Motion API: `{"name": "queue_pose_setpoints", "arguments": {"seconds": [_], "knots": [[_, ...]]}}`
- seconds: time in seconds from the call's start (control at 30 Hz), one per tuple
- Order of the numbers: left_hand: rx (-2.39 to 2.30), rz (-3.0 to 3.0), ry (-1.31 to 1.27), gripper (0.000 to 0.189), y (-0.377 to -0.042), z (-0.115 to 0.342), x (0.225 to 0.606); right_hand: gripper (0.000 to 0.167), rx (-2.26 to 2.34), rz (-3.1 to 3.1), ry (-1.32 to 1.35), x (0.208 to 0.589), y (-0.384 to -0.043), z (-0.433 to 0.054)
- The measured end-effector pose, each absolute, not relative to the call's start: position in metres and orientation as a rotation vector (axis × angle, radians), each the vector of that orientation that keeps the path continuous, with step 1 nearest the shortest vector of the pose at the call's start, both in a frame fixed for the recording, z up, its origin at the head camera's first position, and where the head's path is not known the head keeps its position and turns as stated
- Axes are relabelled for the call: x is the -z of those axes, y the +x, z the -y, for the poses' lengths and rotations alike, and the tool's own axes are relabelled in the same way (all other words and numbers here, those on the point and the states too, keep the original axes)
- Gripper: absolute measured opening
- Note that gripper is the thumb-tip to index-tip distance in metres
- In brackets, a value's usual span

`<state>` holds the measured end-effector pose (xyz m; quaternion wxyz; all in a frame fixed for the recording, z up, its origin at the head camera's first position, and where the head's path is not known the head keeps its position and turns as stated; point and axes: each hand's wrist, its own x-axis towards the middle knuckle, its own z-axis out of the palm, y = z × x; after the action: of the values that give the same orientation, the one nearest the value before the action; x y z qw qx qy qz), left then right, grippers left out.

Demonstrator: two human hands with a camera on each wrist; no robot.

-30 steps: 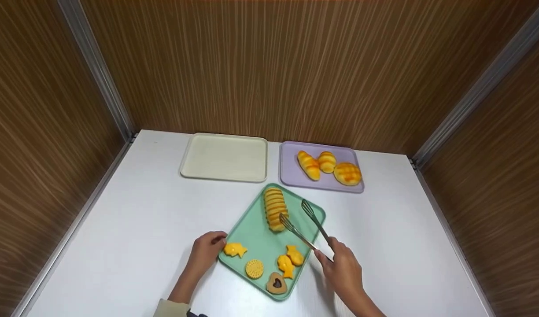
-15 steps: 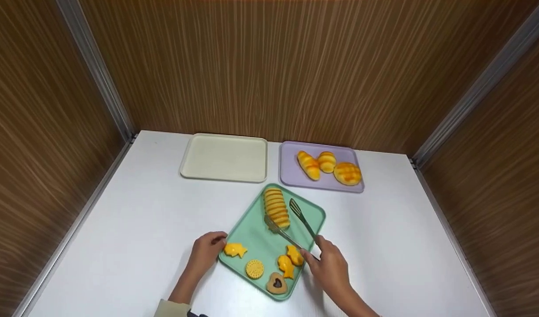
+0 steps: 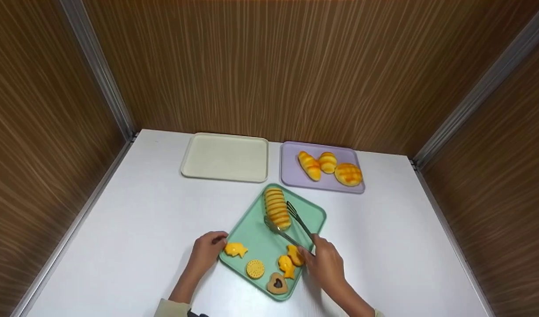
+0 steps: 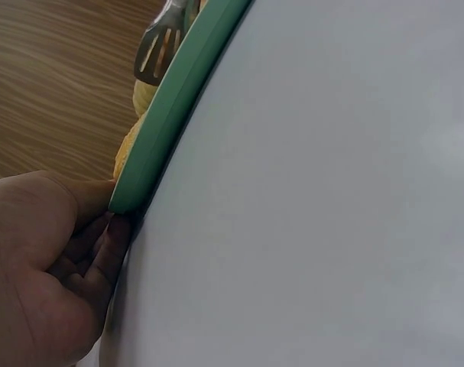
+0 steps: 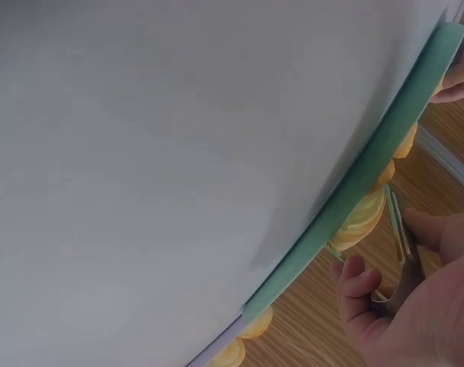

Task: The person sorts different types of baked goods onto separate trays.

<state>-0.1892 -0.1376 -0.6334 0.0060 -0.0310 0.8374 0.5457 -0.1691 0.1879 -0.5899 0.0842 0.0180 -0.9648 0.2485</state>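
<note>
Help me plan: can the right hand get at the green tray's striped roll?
Likely yes: the right hand holds tongs, their tips on either side of the striped roll, and nothing else crowds it.

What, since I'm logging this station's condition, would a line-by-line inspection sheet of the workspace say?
Surface: white table, carrying three trays.
Job's things: tongs straddle the near end of the striped loaf on the green tray; contact uncertain. That tray also holds three fish-shaped pieces, a round biscuit and a heart-shaped biscuit.
Other trays: purple tray holds three breads; cream tray is bare.
Clutter: nothing seen.
Grips: left grip pinches the green tray's left corner; right grip holds the tongs.
Cables: nothing seen.
Surroundings: wood-grain panels at back and both sides; metal posts in the corners.
</note>
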Motion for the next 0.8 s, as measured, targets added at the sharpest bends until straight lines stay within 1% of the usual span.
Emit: {"name": "queue_pose_setpoints", "arguments": {"seconds": [0.3, 0.67, 0.8], "knots": [[-1.71, -2.596, -0.102, 0.021, -0.189, 0.139, 0.633, 0.041, -0.703, 2.877, 0.066, 0.59, -0.17, -0.192], [-1.702, -2.609, -0.099, 0.019, -0.191, 0.139, 0.634, 0.033, -0.644, 2.796, 0.168, 0.592, -0.167, -0.204], [-1.699, -2.616, -0.082, 0.019, -0.191, 0.139, 0.634, 0.033, -0.638, 2.767, 0.186, 0.593, -0.166, -0.209]]}}
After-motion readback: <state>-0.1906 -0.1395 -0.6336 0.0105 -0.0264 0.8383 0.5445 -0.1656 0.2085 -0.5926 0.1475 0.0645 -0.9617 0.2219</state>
